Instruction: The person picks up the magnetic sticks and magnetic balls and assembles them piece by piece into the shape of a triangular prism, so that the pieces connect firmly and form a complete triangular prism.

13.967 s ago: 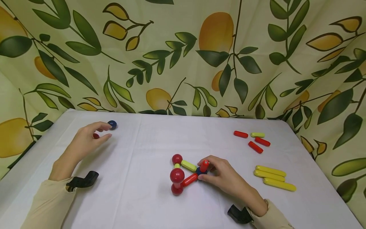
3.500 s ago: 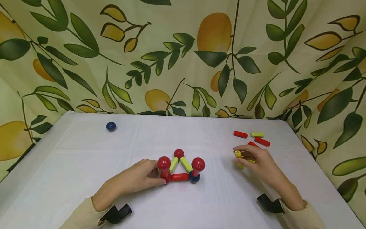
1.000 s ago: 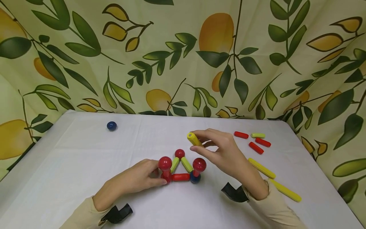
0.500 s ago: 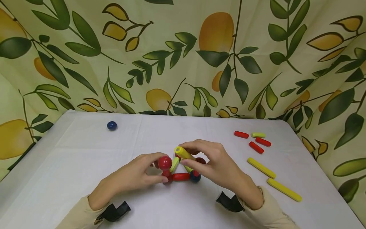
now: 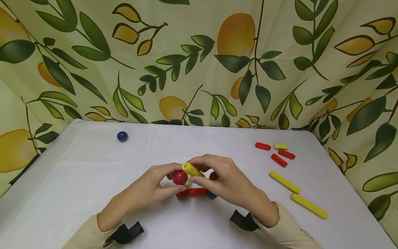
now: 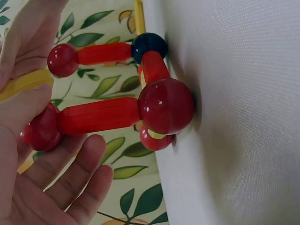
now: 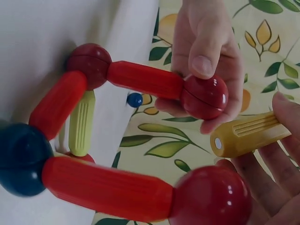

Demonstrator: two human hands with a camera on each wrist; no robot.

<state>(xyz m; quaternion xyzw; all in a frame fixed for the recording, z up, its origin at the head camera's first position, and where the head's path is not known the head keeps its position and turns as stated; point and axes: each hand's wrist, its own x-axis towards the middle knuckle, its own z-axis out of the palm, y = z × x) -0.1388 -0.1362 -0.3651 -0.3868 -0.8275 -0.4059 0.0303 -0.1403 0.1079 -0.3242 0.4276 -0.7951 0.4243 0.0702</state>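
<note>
Yellow rod (image 5: 192,169) now nearer red ball (image 5: 180,177)

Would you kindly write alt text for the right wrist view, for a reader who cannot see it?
A left hand pinches a red ball topping a red rod, while the right hand's fingers hold a yellow rod close beside it. Below lies a frame of red and green rods joined by red balls and a dark blue ball.

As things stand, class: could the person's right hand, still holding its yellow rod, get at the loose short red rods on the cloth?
Probably yes. The right hand grips the yellow rod, and bare tablecloth lies between it and the red rods; it would have to free some fingers first.
</note>
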